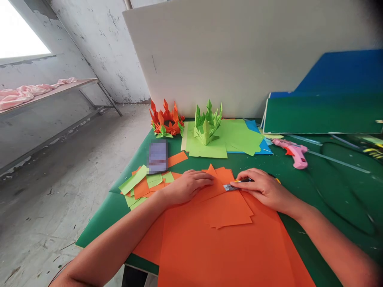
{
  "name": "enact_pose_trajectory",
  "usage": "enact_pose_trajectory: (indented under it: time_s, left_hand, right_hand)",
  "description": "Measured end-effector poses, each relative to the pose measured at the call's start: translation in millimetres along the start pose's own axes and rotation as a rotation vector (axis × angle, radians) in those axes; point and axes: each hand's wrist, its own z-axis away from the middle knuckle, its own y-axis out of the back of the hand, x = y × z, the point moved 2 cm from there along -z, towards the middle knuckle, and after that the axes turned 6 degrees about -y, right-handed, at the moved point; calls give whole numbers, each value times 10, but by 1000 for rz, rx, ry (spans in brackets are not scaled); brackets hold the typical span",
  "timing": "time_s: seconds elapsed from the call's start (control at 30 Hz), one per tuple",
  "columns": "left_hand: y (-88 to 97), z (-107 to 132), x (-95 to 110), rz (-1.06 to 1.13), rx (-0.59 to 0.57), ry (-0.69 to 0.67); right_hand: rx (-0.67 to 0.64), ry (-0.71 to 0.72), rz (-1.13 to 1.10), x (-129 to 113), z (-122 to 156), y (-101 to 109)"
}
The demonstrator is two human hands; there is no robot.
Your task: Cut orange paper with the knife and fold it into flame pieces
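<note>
My left hand (pixel 193 185) lies flat on a folded sheet of orange paper (pixel 212 193), fingers stretched toward the right. In my right hand (pixel 265 189) is a utility knife (pixel 231 187), its metal blade end pointing left and touching the right side of that sheet. Most of the knife's handle is hidden under my fingers. Several smaller orange pieces (pixel 236 217) lie beneath, on top of large orange sheets (pixel 221 255) that reach to the near table edge.
A phone (pixel 157 156) rests near orange and green scraps (pixel 140 185). Behind stand a red-orange paper crown (pixel 167 123) and a green one (pixel 207 125) on green sheets (pixel 239 137). A pink glue gun (pixel 291 152) with its cord lies right on the green table (pixel 119 211).
</note>
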Motion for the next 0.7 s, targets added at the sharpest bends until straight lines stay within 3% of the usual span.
enact_pose_trajectory:
  time_s: [0.57, 0.7]
  left_hand:
    - [8, 25, -2, -10, -41, 40]
    - [5, 29, -4, -11, -36, 34]
  right_hand:
    - [-154, -69, -79, 29, 73, 100]
    - [-137, -61, -72, 26, 82, 98]
